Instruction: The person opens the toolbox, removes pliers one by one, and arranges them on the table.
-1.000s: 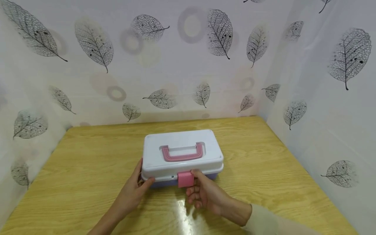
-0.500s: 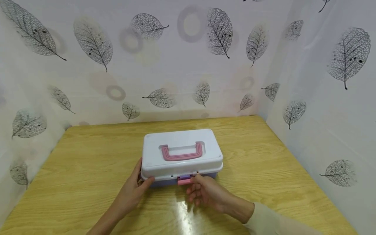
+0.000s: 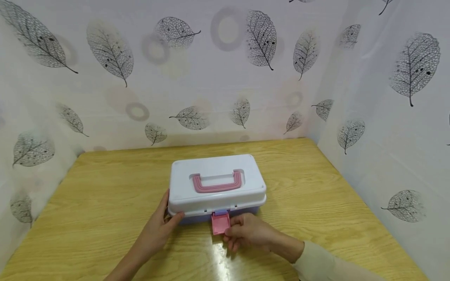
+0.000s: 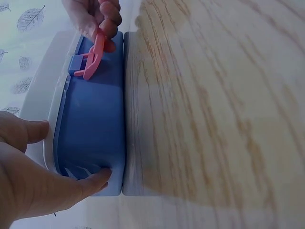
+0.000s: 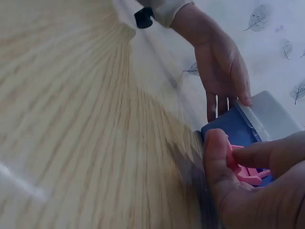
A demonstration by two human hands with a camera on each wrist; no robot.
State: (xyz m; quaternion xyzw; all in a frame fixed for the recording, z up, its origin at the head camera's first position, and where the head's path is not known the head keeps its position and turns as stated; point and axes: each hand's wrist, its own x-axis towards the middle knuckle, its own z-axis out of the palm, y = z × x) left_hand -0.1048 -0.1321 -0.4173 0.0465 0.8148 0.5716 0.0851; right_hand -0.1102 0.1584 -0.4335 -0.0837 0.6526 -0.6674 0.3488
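Note:
A storage box with a white lid (image 3: 216, 177), a pink carry handle (image 3: 218, 184) and a blue base (image 4: 90, 129) stands on the wooden table (image 3: 105, 183). Its pink latch (image 3: 220, 223) hangs flipped down off the front. My right hand (image 3: 230, 231) pinches the latch between thumb (image 5: 217, 157) and fingers. My left hand (image 3: 168, 219) rests on the box's front left corner, its thumb (image 4: 95, 181) on the blue base and its straight fingers (image 5: 219, 102) against the left end. The lid lies down on the base.
White sheets printed with leaves (image 3: 386, 97) wall the table in at the back, left and right. Bare wood lies all round the box. A light sleeve (image 3: 323, 263) covers my right forearm near the front edge.
The pink latch, upright against the lid's front a second ago, has been swung down and outward by my right hand. The left hand and the box have stayed in place.

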